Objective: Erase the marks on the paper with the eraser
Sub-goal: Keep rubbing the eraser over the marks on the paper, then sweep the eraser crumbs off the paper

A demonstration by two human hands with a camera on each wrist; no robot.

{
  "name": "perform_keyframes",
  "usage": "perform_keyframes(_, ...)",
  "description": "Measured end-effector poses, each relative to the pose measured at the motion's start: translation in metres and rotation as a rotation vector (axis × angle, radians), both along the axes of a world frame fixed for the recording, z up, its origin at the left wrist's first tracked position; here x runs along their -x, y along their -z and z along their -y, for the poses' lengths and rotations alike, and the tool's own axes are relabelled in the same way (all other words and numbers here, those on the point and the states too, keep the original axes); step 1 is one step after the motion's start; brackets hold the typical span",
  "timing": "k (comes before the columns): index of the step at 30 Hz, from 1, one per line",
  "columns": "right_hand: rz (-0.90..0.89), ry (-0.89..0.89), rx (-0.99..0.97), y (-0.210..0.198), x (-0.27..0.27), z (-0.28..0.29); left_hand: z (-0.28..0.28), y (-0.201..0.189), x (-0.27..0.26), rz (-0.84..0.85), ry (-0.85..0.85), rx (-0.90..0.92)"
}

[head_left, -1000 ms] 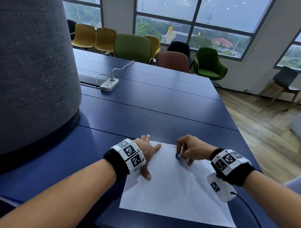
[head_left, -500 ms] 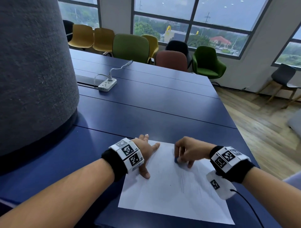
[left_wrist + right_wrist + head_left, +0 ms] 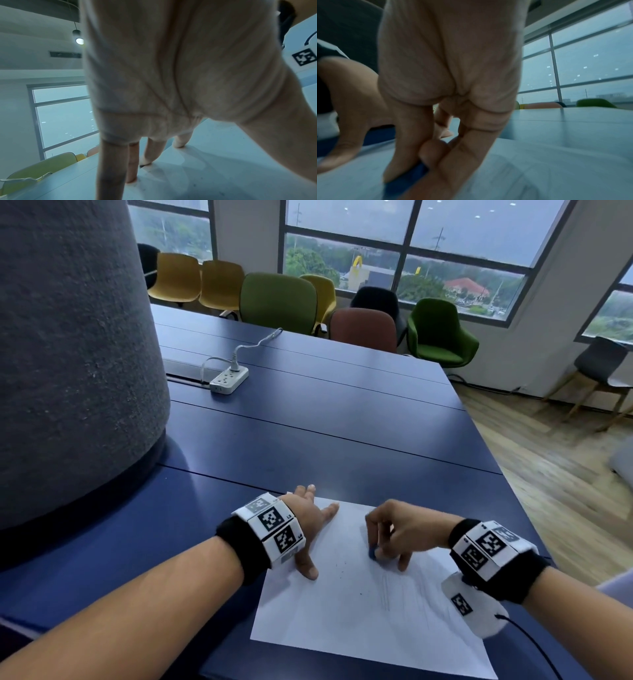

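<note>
A white sheet of paper (image 3: 342, 618) lies on the dark blue table (image 3: 325, 446), with faint pencil marks (image 3: 394, 590) across its right half. My right hand (image 3: 394, 535) pinches a small blue eraser (image 3: 372, 553) and presses it on the paper's upper middle; in the right wrist view the blue eraser (image 3: 406, 180) shows between thumb and fingers. My left hand (image 3: 308, 525) lies flat with straight fingers on the paper's top left corner, holding it down; its spread fingers (image 3: 132, 162) touch the sheet in the left wrist view.
A large grey felt-covered column (image 3: 68, 354) stands on the table at the left. A white power strip (image 3: 228, 380) with a cable lies further back. Coloured chairs (image 3: 277, 302) line the far edge. The table's right edge (image 3: 507, 474) drops to a wooden floor.
My right hand has slid the eraser a little down the sheet toward me. The left hand has stayed in place on the paper's corner.
</note>
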State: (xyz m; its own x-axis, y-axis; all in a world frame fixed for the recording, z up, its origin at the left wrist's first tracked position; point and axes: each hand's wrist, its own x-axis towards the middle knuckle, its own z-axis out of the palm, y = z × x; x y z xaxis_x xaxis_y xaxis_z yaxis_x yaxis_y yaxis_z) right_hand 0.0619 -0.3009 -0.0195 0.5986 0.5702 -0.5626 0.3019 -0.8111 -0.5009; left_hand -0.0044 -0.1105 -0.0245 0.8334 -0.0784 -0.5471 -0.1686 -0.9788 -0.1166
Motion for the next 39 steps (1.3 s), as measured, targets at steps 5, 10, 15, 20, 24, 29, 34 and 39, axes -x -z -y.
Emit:
perform_keyframes(5,0.077,0.11,-0.043,-0.003,-0.011,0.001,-0.001,0.001,0.0,0.003,0.002,-0.003)
perform_keyframes(10,-0.026,-0.044,0.006,-0.002,0.009,0.003,-0.001,0.001,-0.001,0.0,0.014,0.001)
perform_keyframes(15,0.068,-0.003,-0.015,-0.006,0.005,0.003,-0.002,0.001,-0.001,0.002,0.005,-0.002)
perform_keyframes(20,0.051,-0.072,-0.058,-0.001,0.029,0.01,-0.002,0.001,-0.001,0.006,0.007,0.003)
perform_keyframes(24,0.127,-0.06,-0.081,0.001,0.054,0.034,-0.003,-0.001,0.001,0.012,0.015,0.009)
perform_keyframes(29,0.449,0.106,-0.061,0.006,0.097,0.083,-0.003,0.0,0.001,0.019,0.03,0.008)
perform_keyframes(34,0.326,0.098,-0.068,0.039,0.133,0.107,-0.006,0.001,0.006,0.042,0.078,0.0)
perform_keyframes(39,0.418,0.216,-0.124,0.061,0.147,0.11,-0.015,-0.008,0.005,0.002,0.065,-0.009)
